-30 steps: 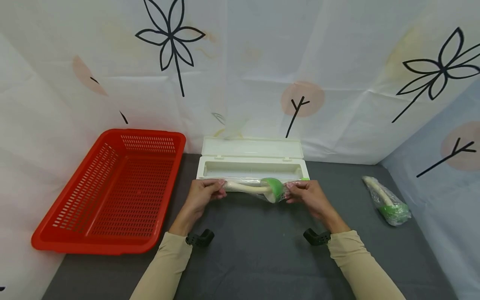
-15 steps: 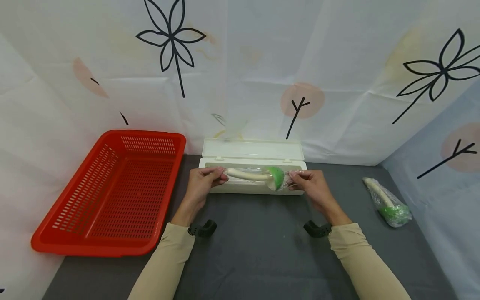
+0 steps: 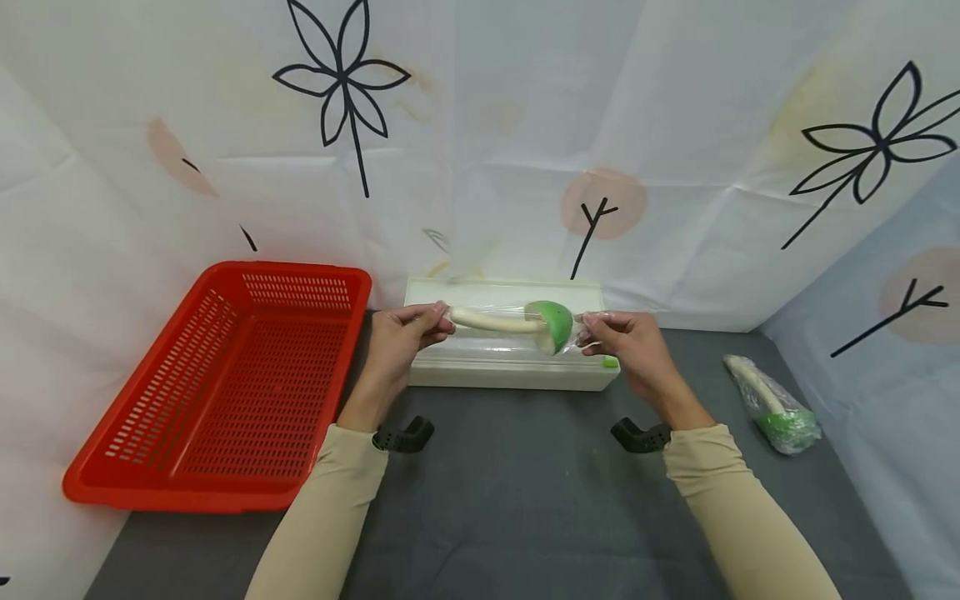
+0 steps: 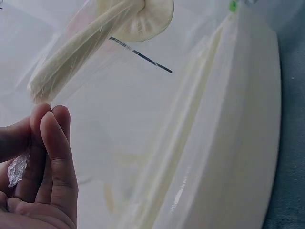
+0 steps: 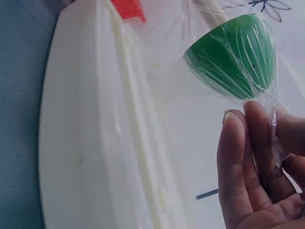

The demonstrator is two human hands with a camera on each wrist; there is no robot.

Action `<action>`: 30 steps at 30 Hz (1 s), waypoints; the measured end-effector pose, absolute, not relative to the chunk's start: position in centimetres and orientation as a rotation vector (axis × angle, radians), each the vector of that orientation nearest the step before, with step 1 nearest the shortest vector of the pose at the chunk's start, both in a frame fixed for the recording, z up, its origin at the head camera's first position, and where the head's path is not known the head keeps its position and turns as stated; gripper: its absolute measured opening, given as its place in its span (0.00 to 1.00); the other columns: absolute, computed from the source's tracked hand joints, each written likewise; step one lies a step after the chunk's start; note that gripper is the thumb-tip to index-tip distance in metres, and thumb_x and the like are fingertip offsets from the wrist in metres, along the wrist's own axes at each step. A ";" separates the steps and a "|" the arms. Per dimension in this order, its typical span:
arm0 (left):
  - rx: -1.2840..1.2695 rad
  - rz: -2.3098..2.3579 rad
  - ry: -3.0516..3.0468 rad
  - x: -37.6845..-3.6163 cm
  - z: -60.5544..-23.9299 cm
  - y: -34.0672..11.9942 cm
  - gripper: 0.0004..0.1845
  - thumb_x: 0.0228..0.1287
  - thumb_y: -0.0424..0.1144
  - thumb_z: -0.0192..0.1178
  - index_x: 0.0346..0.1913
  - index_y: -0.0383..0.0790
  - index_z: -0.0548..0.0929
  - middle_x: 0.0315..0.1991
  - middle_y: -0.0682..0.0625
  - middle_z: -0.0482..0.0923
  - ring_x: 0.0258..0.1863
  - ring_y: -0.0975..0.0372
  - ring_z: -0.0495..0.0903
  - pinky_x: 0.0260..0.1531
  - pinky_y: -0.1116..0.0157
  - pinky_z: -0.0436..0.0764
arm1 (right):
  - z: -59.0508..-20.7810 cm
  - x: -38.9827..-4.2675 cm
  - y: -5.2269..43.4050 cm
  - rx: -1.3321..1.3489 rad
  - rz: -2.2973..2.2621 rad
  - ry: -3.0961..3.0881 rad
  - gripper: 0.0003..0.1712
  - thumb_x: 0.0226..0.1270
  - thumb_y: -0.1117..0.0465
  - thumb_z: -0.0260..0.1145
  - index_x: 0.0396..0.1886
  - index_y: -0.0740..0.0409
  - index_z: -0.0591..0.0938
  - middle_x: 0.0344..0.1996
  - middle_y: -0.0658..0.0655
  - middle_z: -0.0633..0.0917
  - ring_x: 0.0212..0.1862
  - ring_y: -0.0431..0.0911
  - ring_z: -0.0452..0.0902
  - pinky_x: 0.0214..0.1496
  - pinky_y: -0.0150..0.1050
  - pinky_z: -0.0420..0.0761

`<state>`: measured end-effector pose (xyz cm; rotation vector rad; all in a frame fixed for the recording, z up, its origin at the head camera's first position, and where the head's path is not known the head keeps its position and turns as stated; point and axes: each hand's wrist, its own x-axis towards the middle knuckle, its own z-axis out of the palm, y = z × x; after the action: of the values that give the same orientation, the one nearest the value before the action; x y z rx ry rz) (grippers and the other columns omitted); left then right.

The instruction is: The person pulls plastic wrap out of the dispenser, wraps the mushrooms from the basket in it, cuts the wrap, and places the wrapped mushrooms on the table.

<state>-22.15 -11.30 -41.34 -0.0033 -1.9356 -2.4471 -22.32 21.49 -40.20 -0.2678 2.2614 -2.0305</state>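
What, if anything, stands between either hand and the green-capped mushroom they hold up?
Only the clear film wrapped round the mushroom: the left hand pinches film by the stem, the right hand beyond the cap. Nothing else shows between them.

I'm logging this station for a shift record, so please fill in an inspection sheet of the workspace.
Surface: dark grey table.
Job's things: green-capped mushroom in clear wrap, held up; the head view shows it overlapping the white box.
Clutter: red basket at left; second wrapped mushroom at right.
Hands: left hand pinches the wrap by the stem end; right hand pinches it by the cap.
Cables: nothing seen.
Surroundings: pale sheet printed with flowers.
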 end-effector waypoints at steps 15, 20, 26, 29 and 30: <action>-0.122 -2.450 -1.844 -22.1 -38.1 -11.3 0.14 0.71 0.30 0.63 0.49 0.17 0.83 0.26 0.50 0.86 0.29 0.62 0.87 0.40 0.65 0.86 | -36.9 -21.9 21.3 -0.331 -2.115 2.247 0.21 0.77 0.64 0.62 0.56 0.83 0.78 0.38 0.54 0.88 0.38 0.41 0.86 0.41 0.36 0.86; -0.117 -2.475 -1.801 -22.0 -37.4 -11.3 0.12 0.70 0.29 0.64 0.47 0.19 0.84 0.25 0.49 0.86 0.28 0.62 0.87 0.38 0.65 0.86 | -36.2 -21.6 21.2 -0.348 -2.147 2.231 0.16 0.76 0.65 0.63 0.52 0.76 0.83 0.34 0.52 0.88 0.37 0.41 0.86 0.41 0.36 0.86; -0.127 -2.476 -1.789 -21.6 -36.4 -11.2 0.13 0.70 0.29 0.64 0.48 0.18 0.83 0.25 0.50 0.86 0.28 0.63 0.87 0.38 0.66 0.86 | -35.5 -21.3 21.2 -0.369 -2.178 2.214 0.14 0.76 0.65 0.63 0.50 0.72 0.85 0.34 0.51 0.89 0.36 0.41 0.86 0.40 0.36 0.85; -0.138 -2.466 -1.793 -21.3 -35.9 -11.1 0.13 0.70 0.29 0.64 0.49 0.17 0.83 0.25 0.50 0.86 0.28 0.63 0.87 0.37 0.66 0.86 | -35.1 -21.1 21.3 -0.382 -2.191 2.218 0.13 0.76 0.65 0.63 0.49 0.71 0.86 0.34 0.51 0.89 0.36 0.41 0.86 0.40 0.36 0.85; -0.142 -2.463 -1.793 -21.2 -35.8 -11.1 0.14 0.70 0.29 0.64 0.49 0.17 0.83 0.25 0.50 0.86 0.28 0.63 0.87 0.37 0.66 0.86 | -35.0 -21.0 21.3 -0.386 -2.190 2.225 0.13 0.76 0.65 0.63 0.49 0.71 0.86 0.34 0.51 0.89 0.36 0.41 0.86 0.40 0.36 0.85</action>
<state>-21.22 -11.08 -35.76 -0.1417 -1.7931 -2.4628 -21.02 21.28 -34.97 -0.3855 2.2251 -2.1897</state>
